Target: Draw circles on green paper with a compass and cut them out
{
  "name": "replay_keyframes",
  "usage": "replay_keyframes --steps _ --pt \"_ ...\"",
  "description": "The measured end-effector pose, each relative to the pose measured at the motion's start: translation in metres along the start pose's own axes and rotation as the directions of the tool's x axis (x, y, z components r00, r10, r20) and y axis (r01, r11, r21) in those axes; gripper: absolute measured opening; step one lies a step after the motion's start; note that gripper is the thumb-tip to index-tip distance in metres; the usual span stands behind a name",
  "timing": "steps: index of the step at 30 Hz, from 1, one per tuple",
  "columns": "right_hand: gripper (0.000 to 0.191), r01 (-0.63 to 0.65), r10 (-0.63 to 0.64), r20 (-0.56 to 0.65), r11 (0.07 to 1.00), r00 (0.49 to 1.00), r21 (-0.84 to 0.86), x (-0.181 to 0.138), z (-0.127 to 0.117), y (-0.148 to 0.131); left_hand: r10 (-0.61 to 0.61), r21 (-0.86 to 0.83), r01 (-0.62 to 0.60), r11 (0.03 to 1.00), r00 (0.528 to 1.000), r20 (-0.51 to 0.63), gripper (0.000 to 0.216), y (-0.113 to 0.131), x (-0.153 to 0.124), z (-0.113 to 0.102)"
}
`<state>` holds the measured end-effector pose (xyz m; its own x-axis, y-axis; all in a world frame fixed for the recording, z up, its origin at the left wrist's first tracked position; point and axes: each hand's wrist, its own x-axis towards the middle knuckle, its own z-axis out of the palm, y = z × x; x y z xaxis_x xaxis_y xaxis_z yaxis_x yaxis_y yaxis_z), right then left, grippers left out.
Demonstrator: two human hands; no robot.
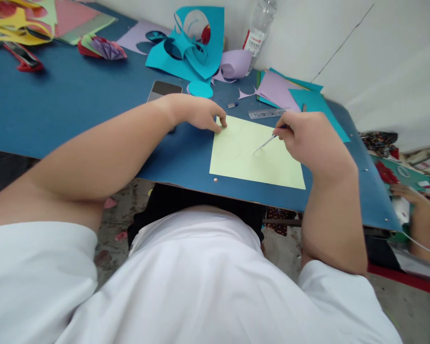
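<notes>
A sheet of pale yellow-green paper lies flat on the blue table, with faint circle outlines on its left half. My left hand rests at the sheet's upper left corner, fingertips touching it, fingers apart and gripping nothing. Above the sheet's right side, my right hand is closed around a slim drawing compass. Its pointed end meets the paper near the middle; my fingers hide the upper part. Just beyond the sheet are a clear ruler and a small lead case.
A phone lies beyond my left forearm, near turquoise discs. Cut turquoise paper, a plastic bottle and stacked coloured sheets line the wall side. A red stapler is far left. Another person's hands are at right.
</notes>
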<state>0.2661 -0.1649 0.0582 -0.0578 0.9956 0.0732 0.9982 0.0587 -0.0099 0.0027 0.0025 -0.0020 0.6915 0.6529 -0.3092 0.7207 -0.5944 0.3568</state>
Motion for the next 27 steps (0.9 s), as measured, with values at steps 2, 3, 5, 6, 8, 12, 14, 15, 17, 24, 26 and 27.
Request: replay_keyframes --steps 2,3,5,6,8,12,14,15,17,24,26,27 --pt "0.028 -0.024 0.024 0.029 1.000 0.999 -0.020 -0.004 -0.002 -0.001 -0.021 0.015 0.021 1.000 1.000 -0.002 0.105 0.001 0.000 -0.001" --pt "0.028 -0.032 0.033 0.041 0.999 0.999 -0.035 -0.007 -0.004 -0.001 -0.023 0.020 0.023 1.000 1.000 -0.003 0.104 0.002 0.000 -0.001" --pt "0.026 -0.037 0.040 0.053 0.997 0.998 -0.069 -0.012 -0.005 -0.003 -0.007 0.012 0.007 1.000 1.000 -0.002 0.108 0.002 0.000 0.000" --pt "0.025 -0.032 0.037 0.055 0.996 0.998 -0.088 -0.014 -0.005 -0.004 0.005 0.004 -0.005 1.000 1.000 -0.002 0.112 0.002 -0.001 0.000" --pt "0.023 -0.012 0.021 0.062 0.991 0.998 -0.133 -0.019 -0.005 -0.006 0.002 0.002 -0.002 1.000 1.000 0.000 0.116 0.002 -0.001 0.000" --pt "0.022 0.004 0.011 0.070 0.979 0.997 -0.206 -0.029 0.000 -0.012 -0.024 0.038 0.024 0.999 1.000 -0.006 0.101 0.003 0.000 0.000" --pt "0.024 -0.007 0.016 0.047 0.982 0.999 -0.190 -0.034 0.003 -0.015 -0.027 0.055 0.028 0.998 1.000 -0.010 0.091 0.005 0.000 0.001" --pt "0.028 -0.008 0.014 0.034 0.984 0.999 -0.176 -0.035 0.006 -0.017 -0.028 0.060 0.029 0.998 1.000 -0.011 0.088 0.005 -0.001 0.001" --pt "0.036 0.011 -0.009 0.010 0.989 1.000 -0.148 -0.036 0.010 -0.018 -0.020 0.067 0.021 0.998 1.000 -0.020 0.086 0.005 -0.002 0.002" --pt "0.044 0.079 -0.081 -0.053 0.996 0.995 -0.050 -0.019 0.021 -0.019 0.006 0.043 -0.005 0.999 0.999 -0.033 0.095 -0.003 0.003 0.004" --pt "0.039 0.028 -0.029 -0.031 0.999 0.999 -0.045 -0.012 0.017 -0.027 0.006 0.028 -0.005 1.000 1.000 -0.029 0.102 -0.005 0.004 0.004" --pt "0.037 -0.013 0.012 -0.016 0.998 1.000 -0.062 -0.010 0.014 -0.032 0.006 0.021 -0.006 1.000 1.000 -0.027 0.105 -0.005 0.005 0.004"
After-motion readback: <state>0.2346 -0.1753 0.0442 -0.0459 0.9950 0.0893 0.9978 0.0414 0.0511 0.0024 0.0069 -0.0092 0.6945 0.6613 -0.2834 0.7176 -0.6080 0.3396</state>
